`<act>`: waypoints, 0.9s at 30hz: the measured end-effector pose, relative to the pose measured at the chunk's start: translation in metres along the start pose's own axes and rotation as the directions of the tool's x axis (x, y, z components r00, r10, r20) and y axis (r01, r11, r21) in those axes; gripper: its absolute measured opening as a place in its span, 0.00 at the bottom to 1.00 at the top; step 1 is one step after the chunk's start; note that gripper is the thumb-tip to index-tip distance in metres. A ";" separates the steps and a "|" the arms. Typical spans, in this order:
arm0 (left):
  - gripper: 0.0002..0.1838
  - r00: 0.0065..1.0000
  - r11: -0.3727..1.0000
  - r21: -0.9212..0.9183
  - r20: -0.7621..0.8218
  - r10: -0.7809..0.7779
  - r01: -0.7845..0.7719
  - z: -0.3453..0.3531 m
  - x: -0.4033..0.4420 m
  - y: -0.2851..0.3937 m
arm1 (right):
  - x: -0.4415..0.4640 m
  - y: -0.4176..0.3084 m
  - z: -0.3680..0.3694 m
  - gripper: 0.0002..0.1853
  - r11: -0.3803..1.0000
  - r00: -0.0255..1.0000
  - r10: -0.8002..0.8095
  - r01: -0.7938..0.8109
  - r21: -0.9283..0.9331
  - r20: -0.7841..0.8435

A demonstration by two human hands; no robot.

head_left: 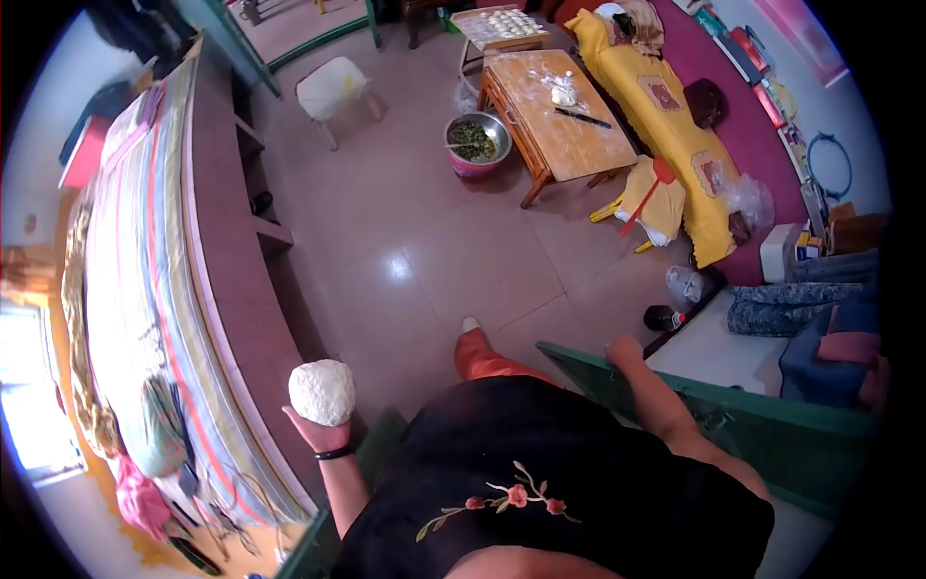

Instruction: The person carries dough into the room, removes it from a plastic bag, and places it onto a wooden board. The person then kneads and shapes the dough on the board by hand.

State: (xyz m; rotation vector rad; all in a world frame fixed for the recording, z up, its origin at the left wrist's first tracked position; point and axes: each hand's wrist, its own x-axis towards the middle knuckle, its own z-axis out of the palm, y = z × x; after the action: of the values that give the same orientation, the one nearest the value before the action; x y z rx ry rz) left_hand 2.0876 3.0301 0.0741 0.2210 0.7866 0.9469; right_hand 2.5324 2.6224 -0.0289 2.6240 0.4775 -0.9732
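Observation:
A round white lump of dough rests on my left hand, which supports it from below; a dark bracelet circles that wrist. At the right, my right hand grips the upper edge of the green door, its fingers partly hidden. Across the room, a wooden table dusted with flour carries a smaller piece of dough and a long dark knife. Beside it stands a metal bowl of chopped green filling with a spoon in it.
Behind the table, a board holds rows of small white pieces. A covered stool stands farther left, and a small yellow-legged stool bears a red swatter. The striped bed lines the left; a yellow-covered sofa lines the right.

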 end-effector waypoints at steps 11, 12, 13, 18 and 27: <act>0.39 0.992 0.992 0.031 -0.034 -0.122 0.123 0.087 0.166 -0.005 | -0.012 -0.003 0.062 0.18 0.956 0.980 0.180 -0.193 0.220 0.078; 0.39 0.992 0.992 0.023 -0.012 -0.122 0.122 0.090 0.188 -0.003 | -0.004 0.002 0.084 0.18 0.947 0.971 0.195 -0.223 0.232 0.135; 0.39 0.990 0.989 0.028 -0.001 -0.144 0.144 0.094 0.208 0.002 | 0.005 0.008 0.115 0.18 0.935 0.957 0.211 -0.258 0.244 0.201; 0.39 0.953 0.955 0.053 0.076 -0.294 0.291 0.172 0.309 0.035 | -0.065 -0.068 0.143 0.16 0.949 0.965 0.217 -0.245 0.199 0.149; 0.39 0.763 0.826 0.355 0.339 -0.551 0.438 0.344 0.416 0.019 | -0.167 -0.276 0.150 0.14 0.660 0.771 0.366 -0.610 0.439 0.521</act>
State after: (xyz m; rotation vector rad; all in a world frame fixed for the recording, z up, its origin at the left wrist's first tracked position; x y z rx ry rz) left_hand 2.4522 3.4268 0.1164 0.4073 0.5088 0.2586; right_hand 2.2159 2.7786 -0.0705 2.6672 -0.7552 -1.5668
